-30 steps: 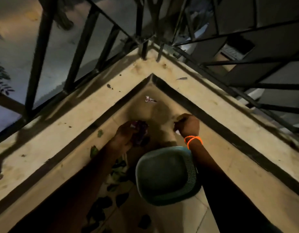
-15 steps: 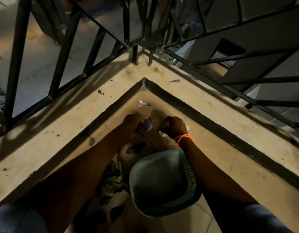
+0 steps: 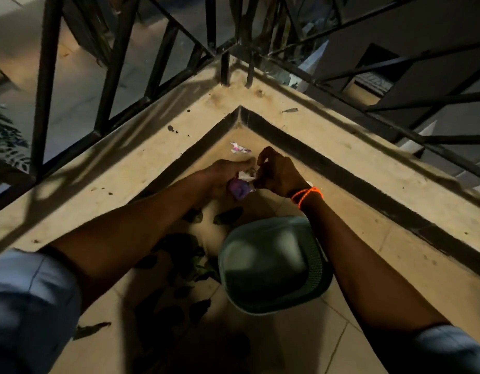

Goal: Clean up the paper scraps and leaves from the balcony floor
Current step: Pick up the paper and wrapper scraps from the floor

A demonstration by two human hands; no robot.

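Observation:
Both my hands meet in the corner of the balcony floor. My left hand (image 3: 222,175) holds a bunch of purple and white paper scraps (image 3: 240,187). My right hand (image 3: 278,172), with an orange band on its wrist, has curled fingers that pinch a white scrap at the bunch. One white and pink paper scrap (image 3: 240,148) lies on the floor just beyond my hands, near the corner. Several dark leaves (image 3: 228,215) lie on the tiles under and behind my left arm. A green plastic basket (image 3: 273,265) stands on the floor below my right wrist.
A raised concrete curb (image 3: 158,157) with a dark skirting band runs around the corner. Black metal railing bars (image 3: 114,58) rise from it. A small leaf (image 3: 290,110) lies on the curb at the right. More leaves (image 3: 90,329) lie on the near-left tiles.
My right hand has moved left to meet my left hand at the paper bunch. The view has shifted closer to the corner.

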